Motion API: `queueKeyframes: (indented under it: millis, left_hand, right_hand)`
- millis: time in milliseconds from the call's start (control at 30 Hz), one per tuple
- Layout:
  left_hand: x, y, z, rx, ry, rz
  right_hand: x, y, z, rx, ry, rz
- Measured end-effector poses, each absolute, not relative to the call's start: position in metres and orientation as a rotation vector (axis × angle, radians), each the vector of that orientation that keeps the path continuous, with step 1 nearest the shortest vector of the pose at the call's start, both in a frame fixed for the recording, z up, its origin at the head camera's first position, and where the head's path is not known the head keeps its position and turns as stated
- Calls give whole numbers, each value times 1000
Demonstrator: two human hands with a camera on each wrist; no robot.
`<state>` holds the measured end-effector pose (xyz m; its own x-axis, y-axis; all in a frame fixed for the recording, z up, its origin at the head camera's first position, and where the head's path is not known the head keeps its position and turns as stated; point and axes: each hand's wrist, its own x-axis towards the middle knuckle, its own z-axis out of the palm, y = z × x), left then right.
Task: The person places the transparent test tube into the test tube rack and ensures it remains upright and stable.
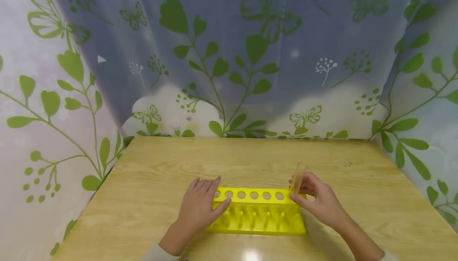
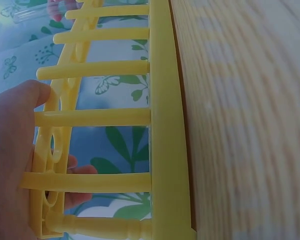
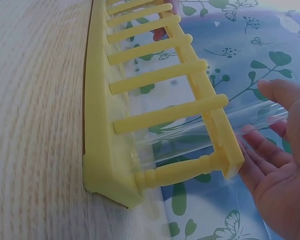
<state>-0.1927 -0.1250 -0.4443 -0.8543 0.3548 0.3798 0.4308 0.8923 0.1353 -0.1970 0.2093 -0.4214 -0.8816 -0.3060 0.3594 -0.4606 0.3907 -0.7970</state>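
Observation:
A bright yellow test tube rack [image 1: 257,229] stands on the table, a row of round holes along its top bar and pegs below. My left hand [image 1: 200,203] grips its left end, thumb [image 2: 32,92] on the near side of the top bar, fingers [image 2: 82,185] behind. A clear test tube [image 1: 298,177] stands upright at the rack's right end, reaching down to the base in the right wrist view. Around its upper part is my right hand [image 1: 320,199], fingers extended behind the tube and thumb [image 3: 280,91] apart from it.
The wood-grain table [image 1: 161,161] extends on all sides of the rack. Behind it and at both sides hangs a curtain [image 1: 222,74] printed with green leaves and butterflies.

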Motion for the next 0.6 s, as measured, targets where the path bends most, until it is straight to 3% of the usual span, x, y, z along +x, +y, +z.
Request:
queueKeyframes:
  millis: [600]
  left_hand:
    - [-193, -127, -443, -622, -2713, -392]
  right_hand:
    - [-195, 211, -430, 1071, -2240, 1641]
